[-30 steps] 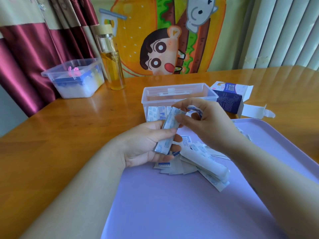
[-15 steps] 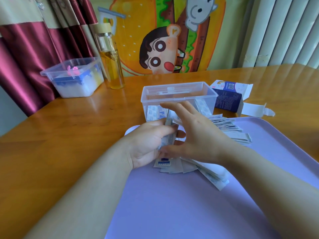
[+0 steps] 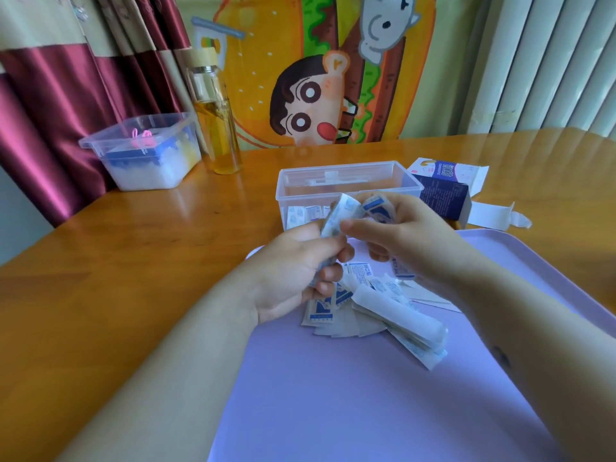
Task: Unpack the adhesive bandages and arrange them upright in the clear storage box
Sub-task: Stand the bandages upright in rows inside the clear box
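Left hand (image 3: 290,275) had its grip curled round a small stack of bandages (image 3: 336,218) held on end, I'd guess to square them up so they'd go in standing, and the right hand (image 3: 413,241) was pinching a couple more strips (image 3: 378,208) right against the top of that stack. Both sat just in front of the clear box (image 3: 300,195), which already had a few standing along its near wall with loads of room behind, so only the near rim to lift over. The rest lay in a loose heap (image 3: 396,308) on the purple tray (image 3: 366,411) under the hands, with the opened carton (image 3: 443,195) off to the right on the desk (image 3: 133,261), out of the way.
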Motion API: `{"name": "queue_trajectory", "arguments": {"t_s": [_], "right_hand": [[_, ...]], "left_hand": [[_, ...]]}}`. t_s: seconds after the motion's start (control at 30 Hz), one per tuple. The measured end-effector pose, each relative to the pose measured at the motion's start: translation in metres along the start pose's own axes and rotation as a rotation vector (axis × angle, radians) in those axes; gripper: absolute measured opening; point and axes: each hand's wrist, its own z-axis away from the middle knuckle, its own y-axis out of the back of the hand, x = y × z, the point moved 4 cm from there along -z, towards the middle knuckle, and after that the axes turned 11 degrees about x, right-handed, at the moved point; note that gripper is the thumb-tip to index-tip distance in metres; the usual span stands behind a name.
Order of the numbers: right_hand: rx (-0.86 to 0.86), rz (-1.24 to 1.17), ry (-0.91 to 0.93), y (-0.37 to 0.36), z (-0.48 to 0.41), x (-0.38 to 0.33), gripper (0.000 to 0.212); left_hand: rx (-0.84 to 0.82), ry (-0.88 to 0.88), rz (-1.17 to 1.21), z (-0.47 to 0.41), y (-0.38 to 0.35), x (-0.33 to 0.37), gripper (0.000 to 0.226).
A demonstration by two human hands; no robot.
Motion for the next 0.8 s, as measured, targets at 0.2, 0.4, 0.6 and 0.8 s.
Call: {"name": "queue_trajectory", "arguments": {"t_s": [0.2,0.4,0.6,0.8], "right_hand": [[-0.016,-0.009,-0.091,-0.004,-0.003,-0.008,0.011],[0.134,0.105,0.039,-0.001,-0.035,-0.057,0.021],[0.191,0.027,-0.200,0.003,-0.106,-0.056,0.015],[-0.041,0.291,-0.436,-0.026,-0.150,-0.019,0.011]], "left_hand": [[-0.012,-0.205,-0.246,0.003,0.008,0.012,0.025],[0.144,-0.435,-0.421,-0.009,0.033,0.054,0.026],[0.641,-0.562,-0.442,-0.041,0.081,0.075,0.022],[0.623,-0.451,-0.636,-0.072,0.087,0.061,0.021]]}}
